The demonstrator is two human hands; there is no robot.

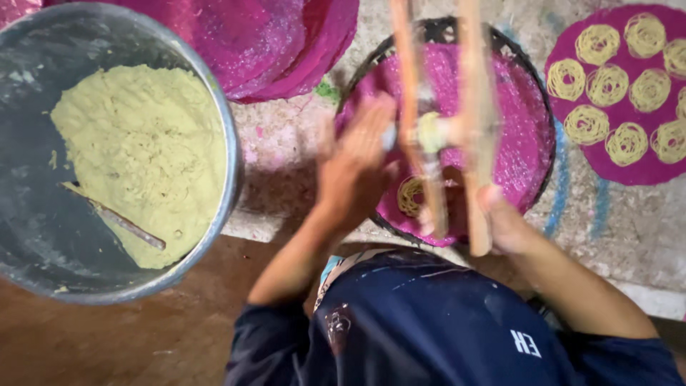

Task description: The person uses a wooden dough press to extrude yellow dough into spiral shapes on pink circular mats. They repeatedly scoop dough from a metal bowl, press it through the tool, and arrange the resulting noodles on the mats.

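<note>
Gripping the wooden press (457, 129), long axis pointing away, right hand (500, 218) fingers clamped; left hand (354, 168) fingers apart.

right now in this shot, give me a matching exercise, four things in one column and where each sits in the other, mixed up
Things:
1. metal basin of yellow dough
2. finished plate of noodle coils
3. wooden press
4. metal utensil

Places:
A. far right of the picture
B. lying in the dough
C. left of the picture
D. above the pink mat in the middle, between the left hand and right hand

Pairs: 1-C, 2-A, 3-D, 4-B
</note>
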